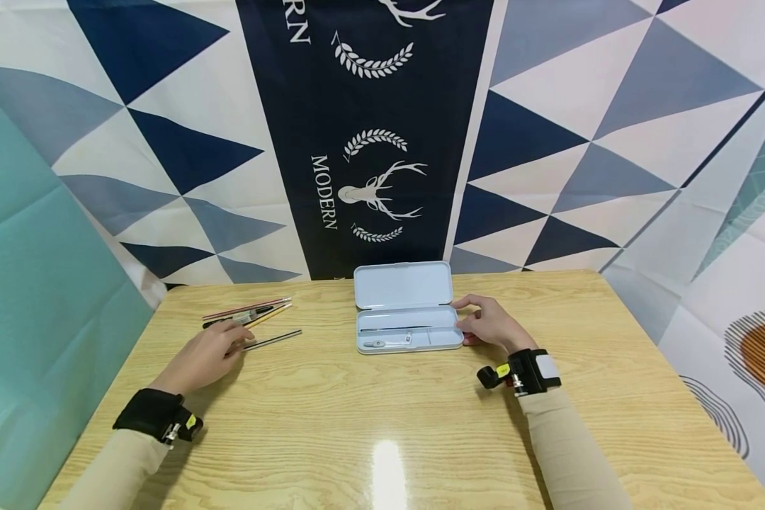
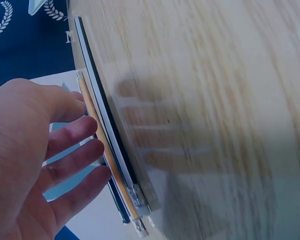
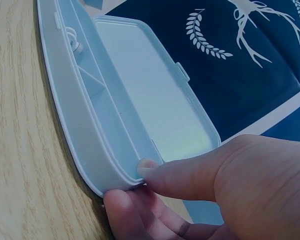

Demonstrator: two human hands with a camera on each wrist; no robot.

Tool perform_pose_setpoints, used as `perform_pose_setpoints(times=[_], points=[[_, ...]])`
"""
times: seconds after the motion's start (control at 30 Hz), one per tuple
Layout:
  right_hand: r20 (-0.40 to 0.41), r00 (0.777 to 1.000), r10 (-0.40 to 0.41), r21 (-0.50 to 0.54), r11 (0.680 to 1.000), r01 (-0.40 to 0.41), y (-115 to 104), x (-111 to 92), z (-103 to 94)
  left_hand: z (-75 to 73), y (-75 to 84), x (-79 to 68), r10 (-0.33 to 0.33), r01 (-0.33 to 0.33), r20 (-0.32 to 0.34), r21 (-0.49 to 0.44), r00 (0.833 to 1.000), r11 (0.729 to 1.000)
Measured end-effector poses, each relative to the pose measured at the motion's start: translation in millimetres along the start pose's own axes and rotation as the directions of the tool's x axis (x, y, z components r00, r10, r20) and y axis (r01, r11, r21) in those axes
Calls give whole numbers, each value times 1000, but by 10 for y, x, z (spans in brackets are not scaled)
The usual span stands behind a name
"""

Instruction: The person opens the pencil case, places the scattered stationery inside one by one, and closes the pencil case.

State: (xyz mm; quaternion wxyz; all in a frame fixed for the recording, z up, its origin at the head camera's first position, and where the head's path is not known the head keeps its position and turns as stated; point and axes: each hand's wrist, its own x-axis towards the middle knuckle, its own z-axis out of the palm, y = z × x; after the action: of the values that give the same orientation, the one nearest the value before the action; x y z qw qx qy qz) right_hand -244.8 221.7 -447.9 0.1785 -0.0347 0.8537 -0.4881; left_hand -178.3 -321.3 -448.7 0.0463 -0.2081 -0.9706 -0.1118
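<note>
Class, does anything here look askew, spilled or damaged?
Behind the table, MODERN lettering and a deer head on the cloth run sideways, as if rotated. The pencil case and pencils look undamaged; nothing looks spilled.

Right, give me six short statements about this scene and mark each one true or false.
1. The pencil case stands open on the table. True.
2. The yellow pencil lies to the left of the case in the head view. True.
3. The left hand grips the end of the case. False: the right hand does; the left is beside the yellow pencil.
4. The case is empty. False: a pale item and a thin dark item lie in it.
5. The lid is black inside. False: it is pale blue.
6. Both hands wear wrist straps with cameras. True.
</note>
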Motion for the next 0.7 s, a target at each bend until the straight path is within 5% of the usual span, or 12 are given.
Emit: perform_pose_setpoints(times=[0.7], points=[[-3,1000,13,0,1000,-13,-15,-6,-4,70,-12,-29,4,-4,-21,-16,1000,1000]])
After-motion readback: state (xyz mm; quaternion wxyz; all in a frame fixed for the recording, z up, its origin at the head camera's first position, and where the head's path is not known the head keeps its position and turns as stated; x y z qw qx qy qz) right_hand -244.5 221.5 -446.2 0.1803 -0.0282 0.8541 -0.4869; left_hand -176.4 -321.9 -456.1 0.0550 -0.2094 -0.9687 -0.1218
